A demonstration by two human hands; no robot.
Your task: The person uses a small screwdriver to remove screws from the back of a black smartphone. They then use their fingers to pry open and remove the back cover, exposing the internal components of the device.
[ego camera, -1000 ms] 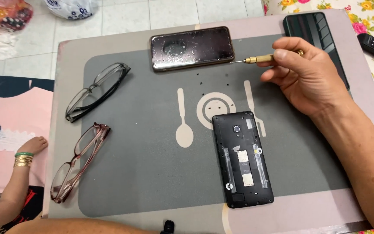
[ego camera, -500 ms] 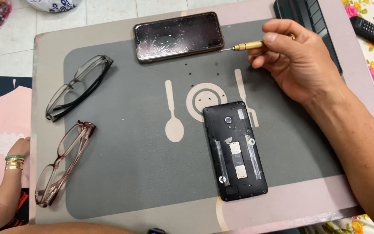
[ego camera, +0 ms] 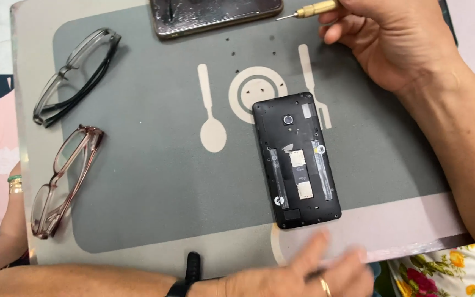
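My right hand (ego camera: 397,41) grips a small brass-handled screwdriver (ego camera: 309,10) at the top of the view, its tip pointing left toward a phone lying face up (ego camera: 215,14). A black phone with its back cover off (ego camera: 297,160) lies on the grey mat (ego camera: 155,181), its inner parts showing. Several tiny black screws (ego camera: 248,60) are scattered on the mat above it. My left hand (ego camera: 309,272), blurred, reaches in along the near edge just below the open phone, fingers spread and holding nothing. A black band sits on that wrist (ego camera: 185,275).
Two pairs of glasses lie on the left: a dark-framed pair (ego camera: 72,74) and a pinkish-brown pair (ego camera: 64,179). Another person's arm with bracelets (ego camera: 12,220) rests at the far left. Flowered cloth (ego camera: 446,272) shows at the lower right.
The view has drawn closer and lower over the mat. My left hand has come in from the bottom edge toward the open phone. My right hand keeps the screwdriver.
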